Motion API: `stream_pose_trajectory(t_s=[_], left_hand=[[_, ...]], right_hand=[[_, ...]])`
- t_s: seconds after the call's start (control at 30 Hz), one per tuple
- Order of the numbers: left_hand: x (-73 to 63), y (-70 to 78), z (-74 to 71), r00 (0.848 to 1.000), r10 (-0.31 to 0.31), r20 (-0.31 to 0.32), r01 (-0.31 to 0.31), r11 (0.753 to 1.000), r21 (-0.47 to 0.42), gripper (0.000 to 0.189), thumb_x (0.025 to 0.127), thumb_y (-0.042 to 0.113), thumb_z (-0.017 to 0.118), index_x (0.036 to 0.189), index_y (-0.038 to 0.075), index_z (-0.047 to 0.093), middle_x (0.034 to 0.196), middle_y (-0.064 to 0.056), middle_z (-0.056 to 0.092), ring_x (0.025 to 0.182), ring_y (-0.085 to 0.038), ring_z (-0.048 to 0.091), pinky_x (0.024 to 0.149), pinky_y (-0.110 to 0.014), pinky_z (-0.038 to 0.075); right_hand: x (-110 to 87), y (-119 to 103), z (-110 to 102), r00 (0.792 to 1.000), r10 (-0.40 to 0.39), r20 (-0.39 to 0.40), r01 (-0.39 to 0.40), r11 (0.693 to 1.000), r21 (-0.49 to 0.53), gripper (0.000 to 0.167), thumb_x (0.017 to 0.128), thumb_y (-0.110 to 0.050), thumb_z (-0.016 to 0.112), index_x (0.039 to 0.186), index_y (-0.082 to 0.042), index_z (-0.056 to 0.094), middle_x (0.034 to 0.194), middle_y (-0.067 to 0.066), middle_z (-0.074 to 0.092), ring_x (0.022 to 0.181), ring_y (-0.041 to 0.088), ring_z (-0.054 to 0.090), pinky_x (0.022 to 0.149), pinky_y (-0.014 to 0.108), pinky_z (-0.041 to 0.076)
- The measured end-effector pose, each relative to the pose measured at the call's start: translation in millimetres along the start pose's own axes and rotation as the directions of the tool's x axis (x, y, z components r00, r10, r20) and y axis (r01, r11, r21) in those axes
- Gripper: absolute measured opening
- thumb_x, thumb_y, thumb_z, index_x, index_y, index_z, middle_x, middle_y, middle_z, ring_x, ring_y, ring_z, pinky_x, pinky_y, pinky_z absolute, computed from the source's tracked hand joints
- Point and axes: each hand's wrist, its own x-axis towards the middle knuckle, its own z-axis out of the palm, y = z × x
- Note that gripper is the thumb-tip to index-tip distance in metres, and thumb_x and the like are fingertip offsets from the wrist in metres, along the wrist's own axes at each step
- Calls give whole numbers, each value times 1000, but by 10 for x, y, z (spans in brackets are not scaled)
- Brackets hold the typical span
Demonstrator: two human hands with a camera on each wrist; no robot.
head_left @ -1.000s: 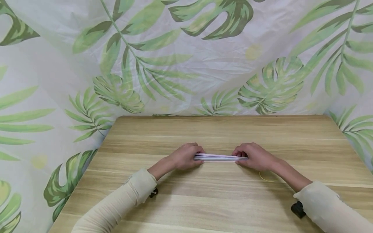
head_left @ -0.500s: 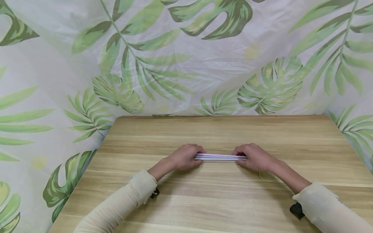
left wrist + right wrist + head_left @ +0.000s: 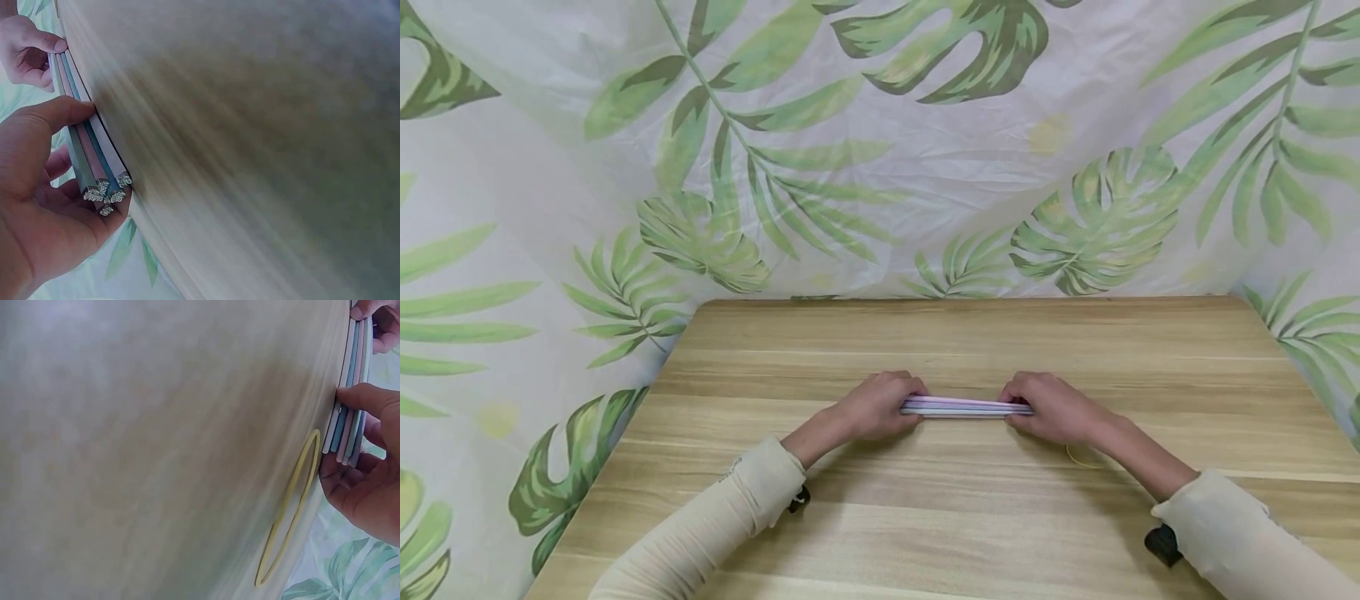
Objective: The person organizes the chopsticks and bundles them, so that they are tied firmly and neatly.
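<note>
A bundle of several pastel chopsticks (image 3: 964,407) lies crosswise between the two hands, low over the table. My left hand (image 3: 880,405) grips one end, thumb on the near side and fingers behind. In the left wrist view the chopsticks (image 3: 91,150) are white, blue, pink and green, with silvery patterned ends beside the left palm. My right hand (image 3: 1060,408) pinches the opposite end between thumb and fingers. There the slim rounded tips of the chopsticks (image 3: 345,428) stick out unevenly past the thumb. Whether the bundle touches the tabletop is hard to tell.
A yellow rubber band (image 3: 289,512) lies on the wooden table (image 3: 880,517) just beside the right hand, mostly hidden by the wrist in the head view. Leaf-patterned cloth (image 3: 955,167) hangs along the table's back and sides.
The chopsticks sit closer together than a second ago, when they were slightly fanned at the left. The right hand has shifted slightly leftward; the left hand has hardly moved.
</note>
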Motion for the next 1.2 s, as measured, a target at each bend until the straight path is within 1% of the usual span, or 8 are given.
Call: stream_pose_trajectory(t_s=[0.2,0.37,0.43,0.6,0.67,0.9,1.03,1.2], left_hand=[[0,22,-27,1000,-11,17,11,1000,1,29,94,11,80,123,11,75,113,-2,77,92,-11,63,84,-30,55],[-12,75,-47,1000,-15,5,15,998,64,32,92,11,81,123,12,74,112,-2,78,91,-12,65,83,-31,56],[-23,95,-55,1000,-16,-7,17,996,84,32,92,11,82,123,13,74,110,-1,78,90,-12,65,81,-32,56],[-62,135,-71,999,-18,-42,23,993,113,34,90,11,82,123,14,73,108,0,76,88,-12,64,78,-32,54],[-73,144,-84,999,-13,-52,19,993,119,36,90,10,82,124,14,73,108,0,75,88,-13,64,78,-34,55],[-94,124,-140,998,-22,-60,26,998,66,41,87,8,82,127,13,72,113,-3,77,91,-15,67,80,-35,57],[-108,117,-187,997,-12,-72,14,999,36,40,87,9,82,126,14,74,112,-2,79,87,-13,66,78,-33,56],[-137,106,-268,991,18,-132,-18,1000,3,36,87,14,83,122,16,76,104,1,80,82,-11,62,78,-32,54]], right_hand=[[-5,-13,6,1000,2,11,-2,1000,-25,6,94,-9,79,98,-13,77,94,-5,68,81,7,54,74,28,48],[-16,-34,-5,999,-7,39,9,998,-62,6,96,-9,76,100,-13,75,100,-4,68,86,7,57,76,31,51],[-27,-46,-23,999,5,45,-3,999,-47,6,97,-8,74,102,-12,74,99,-4,69,84,7,56,75,30,51],[-61,-60,-79,997,37,65,-40,998,48,8,100,-7,71,107,-11,72,92,-6,71,75,5,52,70,25,47],[-73,-55,-94,997,35,66,-40,996,79,9,101,-7,71,108,-12,72,93,-7,71,75,4,51,69,24,46],[-86,-25,-98,1000,20,18,-22,990,142,12,99,-7,73,108,-15,74,96,-6,74,77,3,56,70,24,48],[-111,-19,-121,1000,30,-7,-28,987,161,13,99,-8,73,109,-17,76,98,-6,75,79,3,58,72,24,50],[-155,-20,-182,998,48,-50,-35,972,231,15,99,-7,74,110,-17,76,95,-3,76,77,4,59,71,25,51]])
